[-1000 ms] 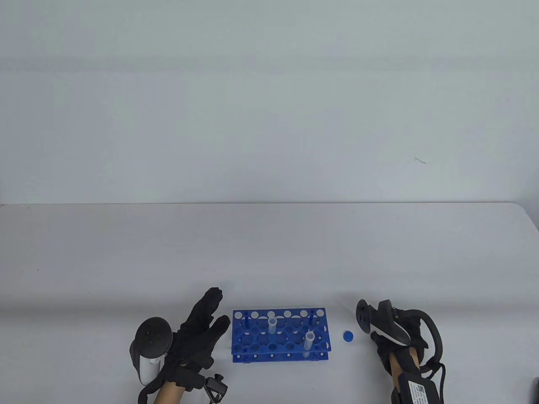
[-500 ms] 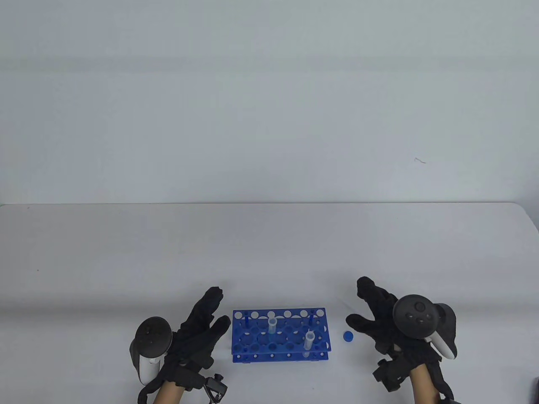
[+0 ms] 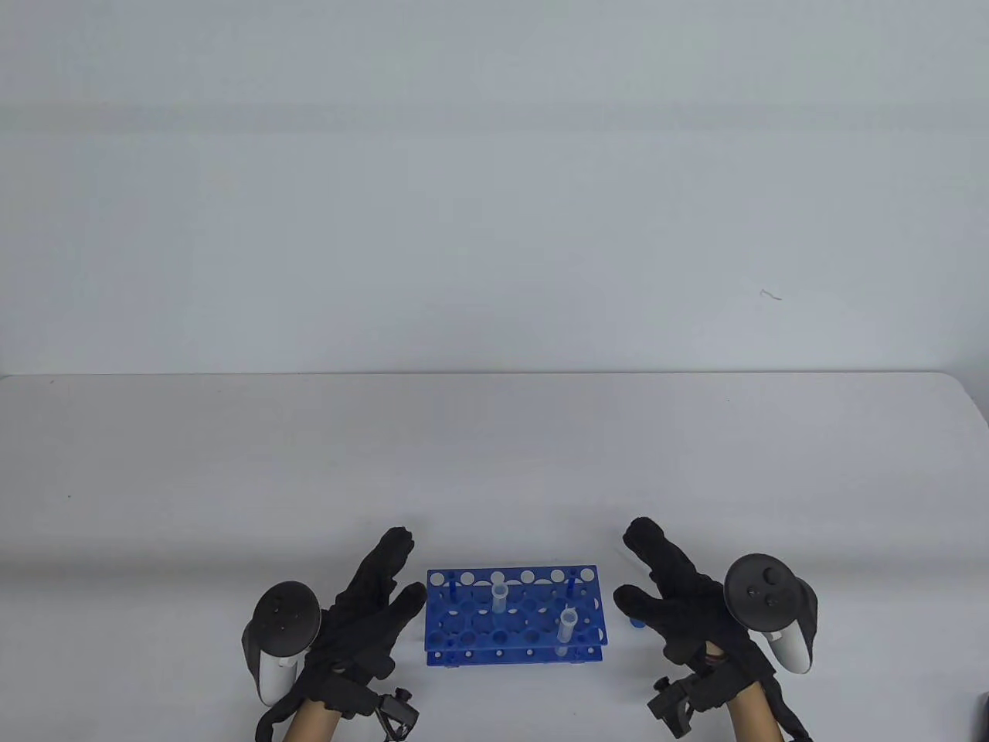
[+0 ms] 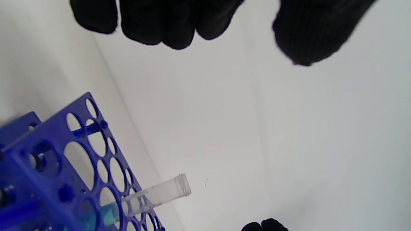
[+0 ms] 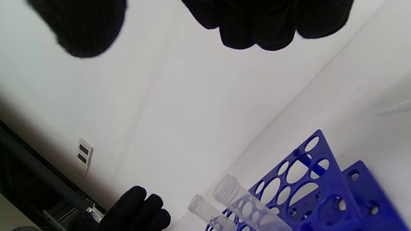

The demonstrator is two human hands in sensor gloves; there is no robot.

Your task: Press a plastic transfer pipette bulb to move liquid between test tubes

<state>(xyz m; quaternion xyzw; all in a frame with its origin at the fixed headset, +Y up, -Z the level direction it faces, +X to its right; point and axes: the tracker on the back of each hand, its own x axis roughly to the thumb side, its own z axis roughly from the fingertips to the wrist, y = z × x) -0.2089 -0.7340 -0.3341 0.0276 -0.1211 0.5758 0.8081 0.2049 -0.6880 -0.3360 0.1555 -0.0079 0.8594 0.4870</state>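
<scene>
A blue test tube rack (image 3: 514,641) stands near the table's front edge. Two clear open tubes stand in it, one in the middle (image 3: 500,597) and one at the front right (image 3: 568,623). In the left wrist view the rack (image 4: 61,154) holds a tube (image 4: 160,194) with blue liquid in its lower part. My left hand (image 3: 406,564) is open and empty, just left of the rack. My right hand (image 3: 630,564) is open and empty, just right of it. A faint clear streak (image 5: 393,107) lies on the table beyond the rack; I cannot tell whether it is the pipette.
A small blue cap (image 3: 637,621) lies on the table right of the rack, mostly hidden under my right thumb. The white table reaches far back to a pale wall. In the right wrist view both tubes (image 5: 231,192) and my left fingertips (image 5: 138,211) show.
My right hand has turned palm down, spread its fingers and moved left toward the rack, now covering most of the blue cap. My left hand has barely moved.
</scene>
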